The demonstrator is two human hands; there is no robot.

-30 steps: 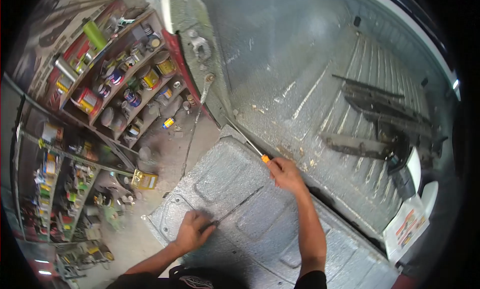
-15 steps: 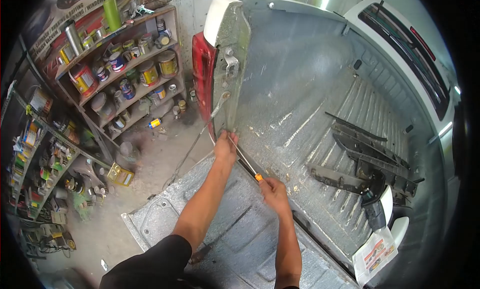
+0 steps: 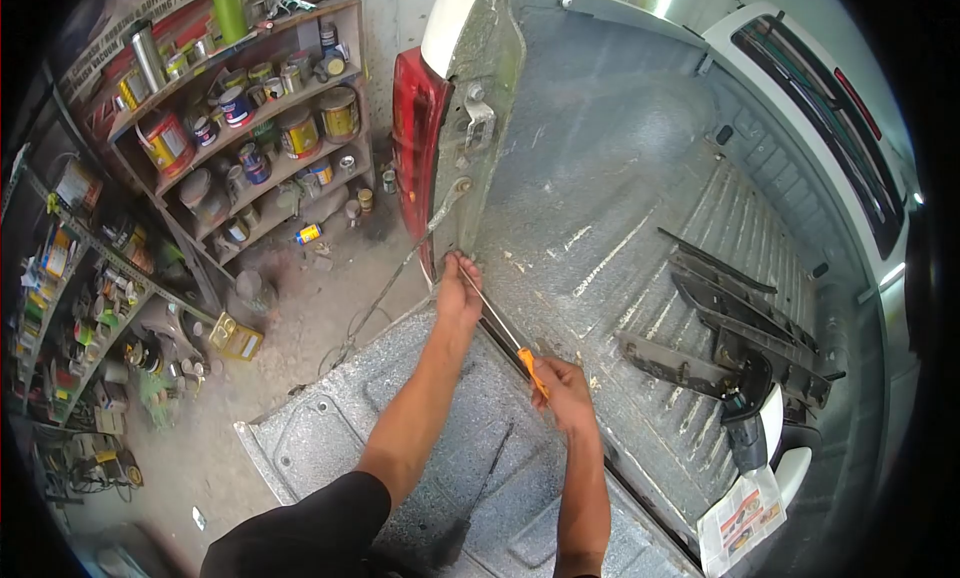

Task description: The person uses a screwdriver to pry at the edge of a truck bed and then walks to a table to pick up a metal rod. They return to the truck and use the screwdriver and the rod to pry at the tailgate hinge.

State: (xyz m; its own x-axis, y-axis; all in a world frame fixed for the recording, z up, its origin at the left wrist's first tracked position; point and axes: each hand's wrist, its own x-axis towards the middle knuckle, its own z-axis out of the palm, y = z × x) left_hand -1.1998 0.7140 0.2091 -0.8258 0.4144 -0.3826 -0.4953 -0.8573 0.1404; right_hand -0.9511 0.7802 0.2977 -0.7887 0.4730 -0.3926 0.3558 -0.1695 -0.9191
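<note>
An orange-handled screwdriver (image 3: 534,370) lies in the grip of my right hand (image 3: 562,393), over the gap between the truck bed and the lowered tailgate (image 3: 400,358). Its long thin shaft runs up and left to my left hand (image 3: 461,286), whose fingers are pinched at the shaft's far end, by the lower corner of the bed's side post (image 3: 480,138). The fingers cover the tip, and whatever it touches is hidden. Just above my left hand is the red tail light (image 3: 415,128). A cable (image 3: 400,273) hangs from a bolt on the post.
Wooden shelves (image 3: 290,146) with several paint cans stand at the upper left, a metal rack (image 3: 90,348) at the far left. Dark trim pieces (image 3: 700,328) and a newspaper (image 3: 742,523) lie in the ribbed bed at the right. A yellow tin (image 3: 236,336) is on the floor.
More of the orange handle shows as my right hand has shifted slightly right and down. My left hand stays by the post corner. The whole view has shifted a little.
</note>
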